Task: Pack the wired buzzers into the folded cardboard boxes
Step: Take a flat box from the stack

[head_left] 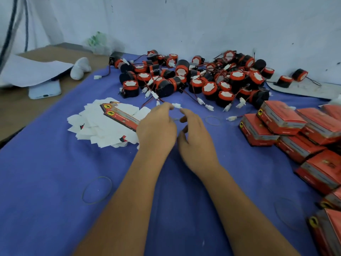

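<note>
The left hand (156,129) reaches forward with its fingertips pinched on a small white wire connector (176,105); the red and black lead from it runs back toward the heap. The right hand (196,140) sits just beside it, fingers loosely curled and parted, gripping nothing that can be seen. Both work over a blue cloth (55,182) covering the table.

Just left of the hands lies a fanned stack of flat unfolded cartons (103,121), mostly white side up with one red printed face showing. Beyond the hands, a tangled pile of wired buzzers (193,78) sits against the wall, black cylinders with red rims and white connectors. To the right, closed red boxes (282,124) are stacked in rows. Rubber bands (97,189) lie loose on the cloth. At far left, a phone (45,89) rests under paper sheets (35,71).
</note>
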Motion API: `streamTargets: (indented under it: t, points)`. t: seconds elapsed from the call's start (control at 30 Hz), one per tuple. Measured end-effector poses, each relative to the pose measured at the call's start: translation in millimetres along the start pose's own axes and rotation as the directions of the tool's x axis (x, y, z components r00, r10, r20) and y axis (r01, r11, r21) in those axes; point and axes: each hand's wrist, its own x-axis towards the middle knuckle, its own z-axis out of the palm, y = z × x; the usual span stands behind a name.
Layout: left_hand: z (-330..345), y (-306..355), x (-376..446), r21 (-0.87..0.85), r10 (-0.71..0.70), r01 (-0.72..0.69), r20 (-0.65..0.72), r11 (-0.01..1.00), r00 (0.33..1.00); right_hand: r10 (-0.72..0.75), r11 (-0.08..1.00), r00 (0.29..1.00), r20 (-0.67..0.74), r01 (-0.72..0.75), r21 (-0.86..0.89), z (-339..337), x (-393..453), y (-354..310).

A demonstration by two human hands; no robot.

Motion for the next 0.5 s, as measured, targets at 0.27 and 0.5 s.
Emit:
streamTargets:
  t: [0.27,0.5]
  points:
    - [-17.7,-9.8,14.6,-0.659,-0.400,0.284,-0.028,0.696,0.916,-0.191,0.975,0.950,0.249,0.212,-0.061,27.3,6.0,-19.9]
    - [-19.3,-1.8,7.4,-0.788,-0.390,0.138,-0.138,0.600,0.910,-0.489,0.842,0.872,0.025,0.480,-0.246,34.2,11.4,-28.4]
